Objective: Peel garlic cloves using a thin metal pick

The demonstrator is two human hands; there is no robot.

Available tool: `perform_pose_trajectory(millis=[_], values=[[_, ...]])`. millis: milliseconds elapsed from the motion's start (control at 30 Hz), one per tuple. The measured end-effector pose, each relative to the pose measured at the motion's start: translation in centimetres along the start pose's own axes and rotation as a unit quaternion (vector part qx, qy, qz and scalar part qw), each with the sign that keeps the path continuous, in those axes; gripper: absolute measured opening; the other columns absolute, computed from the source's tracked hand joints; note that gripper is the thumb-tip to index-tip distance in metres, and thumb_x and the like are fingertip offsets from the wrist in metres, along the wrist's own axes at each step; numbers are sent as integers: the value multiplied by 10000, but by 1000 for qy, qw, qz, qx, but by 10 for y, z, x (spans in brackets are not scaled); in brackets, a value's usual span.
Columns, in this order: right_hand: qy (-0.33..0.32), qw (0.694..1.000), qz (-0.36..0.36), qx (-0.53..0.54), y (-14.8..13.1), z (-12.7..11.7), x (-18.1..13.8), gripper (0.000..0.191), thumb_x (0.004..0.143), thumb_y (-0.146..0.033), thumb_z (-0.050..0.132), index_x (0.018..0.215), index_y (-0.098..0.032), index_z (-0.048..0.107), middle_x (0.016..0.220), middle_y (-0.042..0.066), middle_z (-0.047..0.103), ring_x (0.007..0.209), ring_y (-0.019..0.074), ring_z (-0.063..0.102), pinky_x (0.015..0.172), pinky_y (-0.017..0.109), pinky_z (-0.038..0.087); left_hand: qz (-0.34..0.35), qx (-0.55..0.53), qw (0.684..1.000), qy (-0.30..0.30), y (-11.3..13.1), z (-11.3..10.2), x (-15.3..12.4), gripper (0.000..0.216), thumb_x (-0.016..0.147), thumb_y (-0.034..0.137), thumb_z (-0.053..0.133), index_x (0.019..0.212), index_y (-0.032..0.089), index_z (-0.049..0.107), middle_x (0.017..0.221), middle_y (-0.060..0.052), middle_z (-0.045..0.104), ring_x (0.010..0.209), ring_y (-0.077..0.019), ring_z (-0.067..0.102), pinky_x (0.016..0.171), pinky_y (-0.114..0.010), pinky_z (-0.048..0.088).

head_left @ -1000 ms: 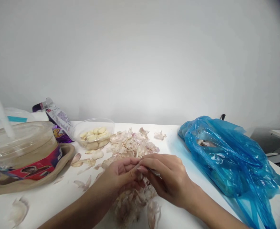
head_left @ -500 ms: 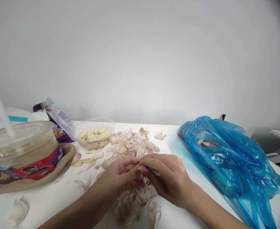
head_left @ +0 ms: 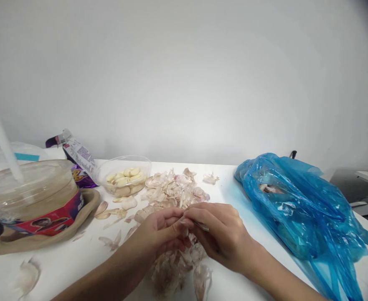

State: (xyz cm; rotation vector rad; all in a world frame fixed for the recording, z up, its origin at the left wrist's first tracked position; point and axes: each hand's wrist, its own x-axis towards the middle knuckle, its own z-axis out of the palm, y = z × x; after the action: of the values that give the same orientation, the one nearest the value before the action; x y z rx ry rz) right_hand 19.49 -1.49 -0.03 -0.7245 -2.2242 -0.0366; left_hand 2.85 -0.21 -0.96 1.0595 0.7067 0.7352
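My left hand [head_left: 165, 232] is closed, its thumb and fingertips pinching what looks like a garlic clove [head_left: 187, 223], mostly hidden by the fingers. Against it rests my right hand [head_left: 223, 232], fingers curled and meeting the left fingertips. A thin silvery edge [head_left: 203, 227] shows under the right index finger; the rest of that item is covered. Both hands hover over a heap of garlic skins [head_left: 171, 190], which spreads behind and beneath them. Behind to the left, a clear plastic bowl [head_left: 144, 165] contains several peeled garlic cloves [head_left: 124, 177].
At left stands a lidded drink cup [head_left: 46, 209] with a straw [head_left: 5, 148] in a cardboard holder [head_left: 91, 205]. A purple packet [head_left: 83, 175] lies behind it. Loose cloves [head_left: 129, 203] sit before the bowl. A blue plastic bag [head_left: 296, 205] fills the right side.
The view has shifted very slightly, moving the cup and packet a little to the right in it. Both hands keep nearly the same pose, with tiny finger movement.
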Motion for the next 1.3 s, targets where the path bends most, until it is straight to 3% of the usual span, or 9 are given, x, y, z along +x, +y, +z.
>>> perform_pose_trajectory(millis=[933, 1300], values=[[13, 1000, -4, -7, -1, 0, 1, 179, 847, -110, 414, 1006, -145, 490, 774, 58, 622, 663, 133, 579, 562, 239, 474, -2, 13, 1000, 3, 6, 4, -1, 159, 795, 234, 559, 888, 133, 639, 796, -49, 635, 728, -150, 541, 674, -270, 427], [-18, 999, 0, -42, -8, -4, 5, 129, 843, -122, 400, 838, -154, 525, 688, 31, 595, 573, 119, 531, 516, 224, 422, 11, 13, 1000, -6, 2, 2, -1, 127, 780, 229, 577, 847, 142, 642, 756, -30, 611, 685, -137, 518, 629, -244, 411]])
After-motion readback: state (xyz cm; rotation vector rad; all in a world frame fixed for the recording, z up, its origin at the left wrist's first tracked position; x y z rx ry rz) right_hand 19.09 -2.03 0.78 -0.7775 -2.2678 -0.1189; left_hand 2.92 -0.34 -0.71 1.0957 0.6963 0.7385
